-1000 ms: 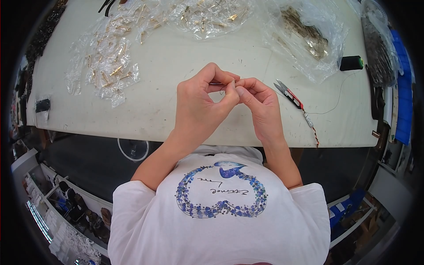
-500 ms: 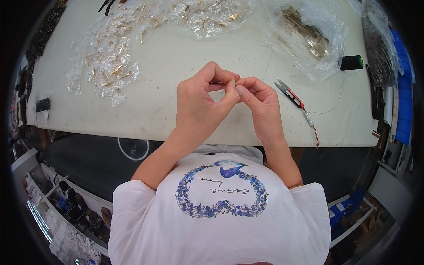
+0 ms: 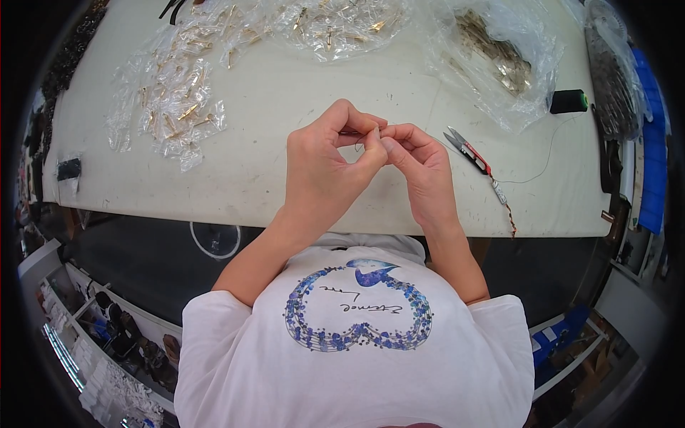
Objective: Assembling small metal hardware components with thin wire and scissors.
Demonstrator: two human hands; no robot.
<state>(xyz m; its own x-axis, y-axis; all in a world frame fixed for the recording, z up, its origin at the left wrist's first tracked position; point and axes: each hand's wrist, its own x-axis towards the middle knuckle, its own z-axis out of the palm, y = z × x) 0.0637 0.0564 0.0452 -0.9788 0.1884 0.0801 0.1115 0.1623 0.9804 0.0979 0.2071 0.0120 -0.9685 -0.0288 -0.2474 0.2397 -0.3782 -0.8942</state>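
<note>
My left hand (image 3: 322,165) and my right hand (image 3: 426,167) meet above the middle of the table, fingertips touching. Both are closed in a pinch. A thin dark thread (image 3: 359,148) shows as a small loop by my left thumb and index finger. What lies between the tips of my right fingers is too small and hidden to make out. Just right of my right hand, thread snips (image 3: 469,153) with a red and black handle lie with blades apart. A cord wound in white and brown (image 3: 502,198) trails from their handle toward the table's front edge.
Clear plastic packets with gold-coloured metal parts (image 3: 187,114) spread over the far left and middle of the table (image 3: 264,93). A plastic bag with brownish contents (image 3: 492,53) lies far right. Beside it rests a black thread spool (image 3: 569,101), its loose thread curving toward the snips.
</note>
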